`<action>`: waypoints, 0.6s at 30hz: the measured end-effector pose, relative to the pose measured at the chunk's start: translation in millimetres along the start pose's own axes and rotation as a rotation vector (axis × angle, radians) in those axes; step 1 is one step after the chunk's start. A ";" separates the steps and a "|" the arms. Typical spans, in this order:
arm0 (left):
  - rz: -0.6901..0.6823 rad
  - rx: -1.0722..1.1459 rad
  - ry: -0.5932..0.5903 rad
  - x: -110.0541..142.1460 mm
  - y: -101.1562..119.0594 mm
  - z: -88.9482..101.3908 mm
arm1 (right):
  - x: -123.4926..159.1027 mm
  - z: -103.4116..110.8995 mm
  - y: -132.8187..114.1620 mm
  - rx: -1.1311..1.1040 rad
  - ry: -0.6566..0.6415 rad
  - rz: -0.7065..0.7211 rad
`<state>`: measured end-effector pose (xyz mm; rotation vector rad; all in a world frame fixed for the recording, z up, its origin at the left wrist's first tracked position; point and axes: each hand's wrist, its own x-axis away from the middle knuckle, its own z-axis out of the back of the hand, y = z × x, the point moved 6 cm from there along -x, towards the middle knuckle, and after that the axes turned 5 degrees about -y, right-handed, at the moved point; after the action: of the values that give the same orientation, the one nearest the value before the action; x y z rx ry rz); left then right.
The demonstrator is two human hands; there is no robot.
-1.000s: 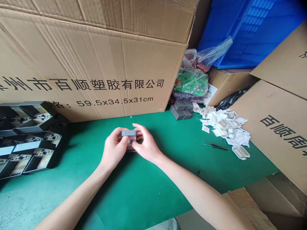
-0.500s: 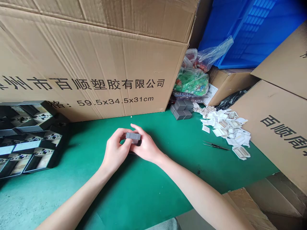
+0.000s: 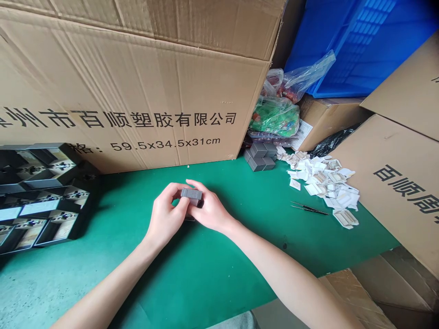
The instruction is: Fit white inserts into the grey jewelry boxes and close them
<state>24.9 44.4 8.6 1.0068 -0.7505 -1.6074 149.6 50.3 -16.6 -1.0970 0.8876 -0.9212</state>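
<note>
A small grey block-shaped piece (image 3: 191, 194) is held between my two hands over the middle of the green table. My left hand (image 3: 168, 208) closes on its left side, thumb against the near face. From the right, my right hand (image 3: 210, 209) wraps round the same piece, its forefinger reaching behind. A dark part shows just below the fingers, mostly hidden, so I cannot tell whether it is joined to the grey piece.
Black open-topped cases (image 3: 44, 196) stand stacked at the left. Grey blocks (image 3: 260, 156), a heap of white pieces (image 3: 325, 180) and tweezers (image 3: 309, 208) lie to the right. A large cardboard box (image 3: 137, 82) walls the back; a blue crate (image 3: 360, 50) stands behind right.
Hardly anything differs. Both hands keep their hold on the grey piece, and a little more of the dark part shows beneath them.
</note>
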 end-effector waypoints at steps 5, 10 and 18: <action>0.046 0.056 0.003 0.9 0.2 -0.1 | -0.6 0.6 -1.2 0.017 0.009 0.050; 0.090 0.115 -0.013 1.7 -4.6 -1.6 | 0.3 1.2 -2.3 0.043 0.036 0.076; 0.065 0.094 0.019 1.4 -2.5 -0.5 | -4.5 -0.2 12.7 -0.126 0.010 0.021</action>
<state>24.2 43.7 5.9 1.0529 -0.8446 -1.5165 149.8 56.9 -28.3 -1.1891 0.9745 -0.8630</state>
